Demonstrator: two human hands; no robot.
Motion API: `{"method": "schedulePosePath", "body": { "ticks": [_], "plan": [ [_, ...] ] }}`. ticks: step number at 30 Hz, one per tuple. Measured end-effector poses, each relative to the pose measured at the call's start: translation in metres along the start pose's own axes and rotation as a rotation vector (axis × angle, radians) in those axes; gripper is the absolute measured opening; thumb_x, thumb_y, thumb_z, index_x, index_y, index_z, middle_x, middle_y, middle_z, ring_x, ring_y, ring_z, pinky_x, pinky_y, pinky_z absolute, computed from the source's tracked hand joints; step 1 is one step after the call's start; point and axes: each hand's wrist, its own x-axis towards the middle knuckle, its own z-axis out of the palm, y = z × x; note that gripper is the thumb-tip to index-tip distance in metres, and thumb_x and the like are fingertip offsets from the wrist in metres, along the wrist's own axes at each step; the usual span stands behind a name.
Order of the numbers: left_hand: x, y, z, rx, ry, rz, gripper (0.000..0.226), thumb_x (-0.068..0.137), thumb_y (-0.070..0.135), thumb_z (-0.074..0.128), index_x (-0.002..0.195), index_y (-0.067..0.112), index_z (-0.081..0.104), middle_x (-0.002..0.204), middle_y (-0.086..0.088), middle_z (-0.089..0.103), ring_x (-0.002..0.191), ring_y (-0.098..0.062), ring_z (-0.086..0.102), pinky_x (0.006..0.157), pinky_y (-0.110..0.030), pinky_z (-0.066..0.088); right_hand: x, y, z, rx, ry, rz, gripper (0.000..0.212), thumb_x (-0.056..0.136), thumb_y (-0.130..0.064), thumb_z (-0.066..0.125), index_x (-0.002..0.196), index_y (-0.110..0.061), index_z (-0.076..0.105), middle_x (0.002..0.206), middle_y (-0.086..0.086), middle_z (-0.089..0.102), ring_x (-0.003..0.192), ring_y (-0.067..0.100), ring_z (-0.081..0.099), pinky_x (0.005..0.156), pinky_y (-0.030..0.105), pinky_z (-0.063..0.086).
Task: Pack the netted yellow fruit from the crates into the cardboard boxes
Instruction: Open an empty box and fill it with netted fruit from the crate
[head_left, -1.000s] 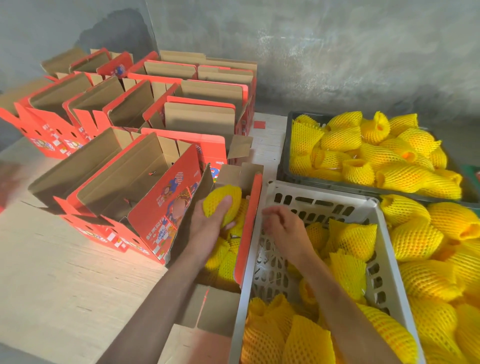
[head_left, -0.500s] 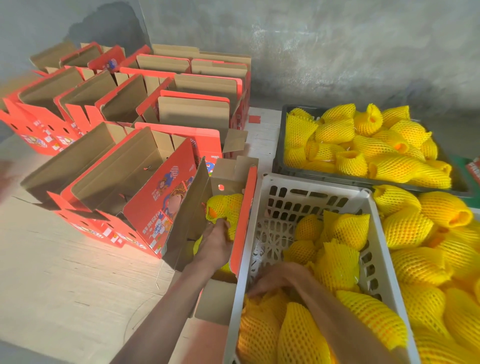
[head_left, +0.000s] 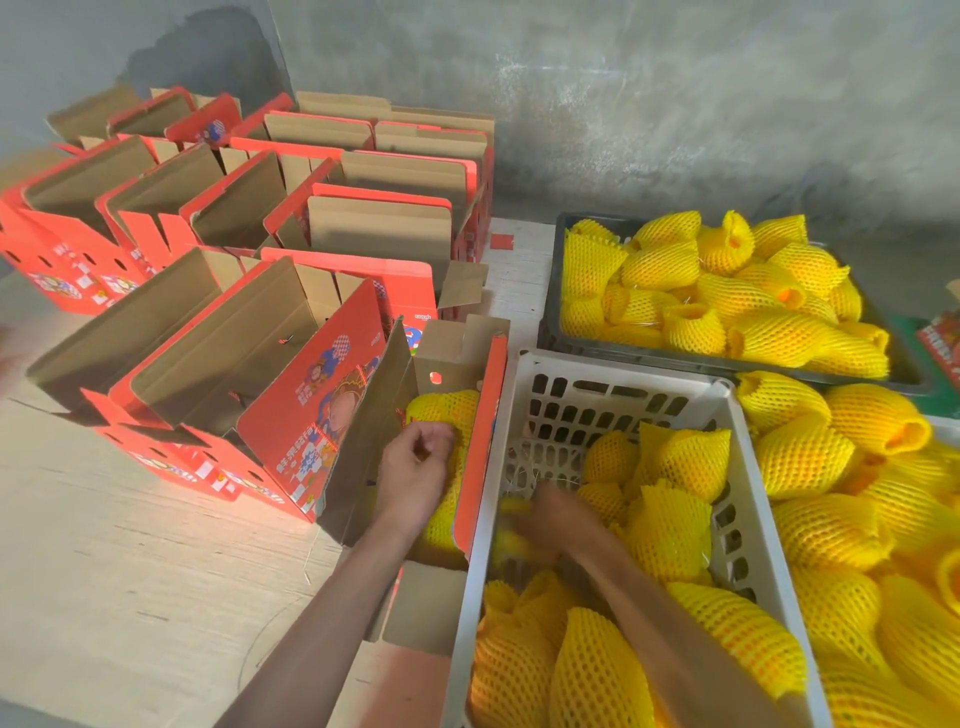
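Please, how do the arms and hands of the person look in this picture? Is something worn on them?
Both arms are bare as far as the picture shows: no sleeve, glove, watch or bracelet is visible. The left hand is sharp, and no ring can be seen on it. The right hand is blurred by motion, so small details such as rings cannot be told.

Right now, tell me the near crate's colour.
White crate, seen best in the head view.

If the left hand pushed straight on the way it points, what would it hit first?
Probably the netted fruit already in the open box; the left hand hovers just short of it, though depth is unclear.
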Motion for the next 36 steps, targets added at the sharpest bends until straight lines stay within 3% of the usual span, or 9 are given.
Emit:
{"method": "schedulePosePath", "body": {
  "ticks": [3, 8, 13, 17, 22, 25, 27, 31, 36],
  "plan": [
    [0.002, 0.006, -0.003, -0.105, 0.039, -0.006, 0.012, 0.1, 0.024, 0.063, 0.096, 0.029, 0.074, 0.093, 0.011, 0.072, 0.096, -0.009, 0.066, 0.092, -0.035, 0.054, -0.012, -0.008, -0.039, 0.483, 0.483, -0.039, 0.069, 0.095, -0.069, 0.053, 0.141, -0.018, 0.044, 0.087, -0.006, 0.066, 0.06, 0.003, 0.062, 0.044, 0.023, 0.047],
    [-0.003, 0.028, -0.007, -0.47, 0.0, -0.005, 0.012, 0.096, 0.032, 0.068, 0.103, 0.028, 0.076, 0.105, -0.005, 0.077, 0.102, -0.028, 0.072, 0.08, -0.034, 0.06, -0.041, -0.033, -0.072, 1.16, 0.662, -0.567, 0.045, 0.098, -0.047, 0.067, 0.135, -0.022, 0.061, 0.116, -0.003, 0.074, 0.108, 0.015, 0.072, 0.084, 0.028, 0.061],
    [-0.01, 0.048, -0.004, -0.806, -0.153, -0.069, 0.04, 0.096, 0.038, 0.061, 0.126, 0.013, 0.063, 0.116, -0.011, 0.073, 0.103, -0.024, 0.072, 0.076, -0.027, 0.059, -0.063, -0.064, -0.073, 0.955, 0.409, -0.808, 0.058, 0.095, -0.043, 0.074, 0.147, -0.032, 0.052, 0.136, -0.011, 0.063, 0.126, 0.013, 0.062, 0.099, 0.03, 0.056],
    [-0.015, 0.048, -0.009, -0.965, -0.137, -0.188, 0.039, 0.109, 0.026, 0.044, 0.141, 0.005, 0.052, 0.13, -0.024, 0.066, 0.12, -0.037, 0.065, 0.097, -0.047, 0.057, -0.063, -0.068, -0.066, 0.73, 0.29, -0.841, 0.05, 0.101, -0.055, 0.057, 0.149, -0.039, 0.05, 0.146, -0.019, 0.054, 0.138, 0.004, 0.049, 0.111, 0.033, 0.047],
    [-0.017, 0.048, -0.027, -1.118, -0.139, -0.292, 0.032, 0.11, 0.022, 0.041, 0.137, 0.012, 0.055, 0.131, -0.017, 0.068, 0.119, -0.037, 0.067, 0.088, -0.052, 0.06, -0.058, -0.061, -0.064, 0.822, 0.517, -0.752, 0.028, 0.11, -0.037, 0.044, 0.121, -0.029, 0.068, 0.111, -0.013, 0.072, 0.101, 0.008, 0.069, 0.082, 0.024, 0.056],
    [-0.016, 0.038, -0.045, -0.402, -0.079, 0.005, 0.038, 0.102, 0.006, 0.052, 0.128, 0.031, 0.064, 0.128, -0.003, 0.063, 0.11, -0.028, 0.068, 0.08, -0.046, 0.061, -0.043, -0.038, -0.063, 0.655, 0.443, -0.404, 0.022, 0.109, -0.032, 0.047, 0.105, -0.024, 0.068, 0.087, -0.002, 0.072, 0.071, 0.005, 0.066, 0.063, 0.032, 0.058],
    [-0.012, 0.024, -0.055, 0.224, -0.094, 0.281, 0.056, 0.086, -0.004, 0.066, 0.123, 0.038, 0.065, 0.123, 0.005, 0.055, 0.112, -0.02, 0.057, 0.083, -0.036, 0.052, -0.035, -0.023, -0.061, 0.341, 0.164, -0.264, 0.022, 0.109, -0.022, 0.047, 0.112, -0.017, 0.068, 0.094, 0.004, 0.072, 0.079, 0.016, 0.071, 0.075, 0.038, 0.064],
    [-0.014, -0.001, -0.055, 0.905, -0.426, 0.355, 0.069, 0.073, -0.003, 0.072, 0.128, 0.037, 0.061, 0.124, 0.009, 0.041, 0.123, -0.015, 0.037, 0.099, -0.029, 0.037, -0.031, -0.007, -0.045, -0.02, -0.293, -0.123, 0.023, 0.103, -0.014, 0.059, 0.124, -0.012, 0.069, 0.112, 0.006, 0.073, 0.09, 0.016, 0.073, 0.084, 0.032, 0.062],
    [-0.016, -0.02, -0.048, 1.113, -0.568, 0.2, 0.054, 0.079, 0.015, 0.065, 0.127, 0.037, 0.056, 0.151, 0.003, 0.029, 0.147, -0.022, 0.017, 0.124, -0.032, 0.006, -0.031, -0.005, -0.023, -0.325, -0.384, -0.061, 0.018, 0.096, -0.024, 0.066, 0.109, -0.012, 0.067, 0.098, 0.001, 0.069, 0.084, 0.016, 0.067, 0.073, 0.027, 0.057]
  ]
}}
